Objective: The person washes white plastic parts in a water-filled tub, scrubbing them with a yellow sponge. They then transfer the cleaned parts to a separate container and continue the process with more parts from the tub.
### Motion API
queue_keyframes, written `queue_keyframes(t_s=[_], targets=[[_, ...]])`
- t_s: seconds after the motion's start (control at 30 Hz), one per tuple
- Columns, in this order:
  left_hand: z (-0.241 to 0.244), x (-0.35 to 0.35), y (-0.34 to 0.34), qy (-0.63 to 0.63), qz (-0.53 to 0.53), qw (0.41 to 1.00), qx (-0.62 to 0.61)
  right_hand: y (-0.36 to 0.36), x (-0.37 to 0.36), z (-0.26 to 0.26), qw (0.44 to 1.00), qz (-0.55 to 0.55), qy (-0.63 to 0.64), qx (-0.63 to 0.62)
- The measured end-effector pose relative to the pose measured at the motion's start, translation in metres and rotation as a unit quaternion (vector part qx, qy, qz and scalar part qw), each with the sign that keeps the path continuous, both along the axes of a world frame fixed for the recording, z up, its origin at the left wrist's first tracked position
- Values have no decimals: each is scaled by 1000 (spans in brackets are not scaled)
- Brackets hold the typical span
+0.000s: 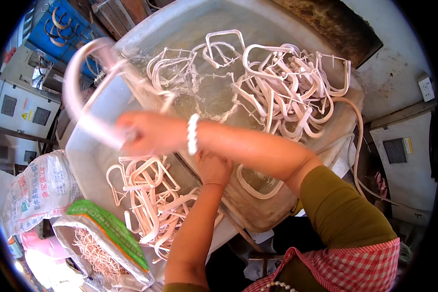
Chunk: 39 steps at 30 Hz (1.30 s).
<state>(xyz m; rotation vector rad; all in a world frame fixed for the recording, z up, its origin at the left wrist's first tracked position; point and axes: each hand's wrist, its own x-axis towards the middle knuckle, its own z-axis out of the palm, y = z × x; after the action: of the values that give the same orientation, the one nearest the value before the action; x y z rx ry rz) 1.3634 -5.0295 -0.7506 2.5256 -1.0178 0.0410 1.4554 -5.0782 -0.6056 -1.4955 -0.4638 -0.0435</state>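
Note:
My right hand [146, 133], with a white bead bracelet at the wrist, reaches leftward and grips a blurred pale pink curved piece [71, 85], apparently plastic. Below the right forearm is my left hand [213, 166], fingers curled and partly hidden, by the divide between two tubs; whether it holds anything is unclear. Water fills the larger tub [354, 87], where a heap of similar pink loops [273, 87] lies at the right and a few more [171, 69] sit in splashing water. Another pile of pink loops [149, 197] rests in the left tub [84, 146].
At the lower left an open green and white woven sack [107, 233] holds thin pink scraps [96, 252]. A white printed sack [47, 186] stands behind it. A hose [359, 127] hangs over the tub's right rim. Blue machinery [54, 33] and a wall socket [426, 88] are farther off.

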Motion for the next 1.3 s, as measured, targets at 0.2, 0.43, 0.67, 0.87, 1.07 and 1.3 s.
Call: queue_keyframes(t_s=[0.2,0.43,0.67,0.87,1.07,1.3], targets=[[16,-4,2,64,-25,998,2,71,-45,12,963,100,-98,-232],[11,-1,3,10,13,1000,-5,-64,-20,-100,891,-255,219,-304],[7,-7,-7,8,-3,999,-44,-101,-15,-249,755,-241,428,-435],[3,-2,-2,-9,1,1000,-19,-86,-5,-247,777,-149,417,-448],[4,-2,-3,-16,-1,999,-43,-127,-6,-178,895,-101,412,-139],[5,-4,-2,-10,-4,1000,-16,-92,-12,-33,942,-179,254,129]])
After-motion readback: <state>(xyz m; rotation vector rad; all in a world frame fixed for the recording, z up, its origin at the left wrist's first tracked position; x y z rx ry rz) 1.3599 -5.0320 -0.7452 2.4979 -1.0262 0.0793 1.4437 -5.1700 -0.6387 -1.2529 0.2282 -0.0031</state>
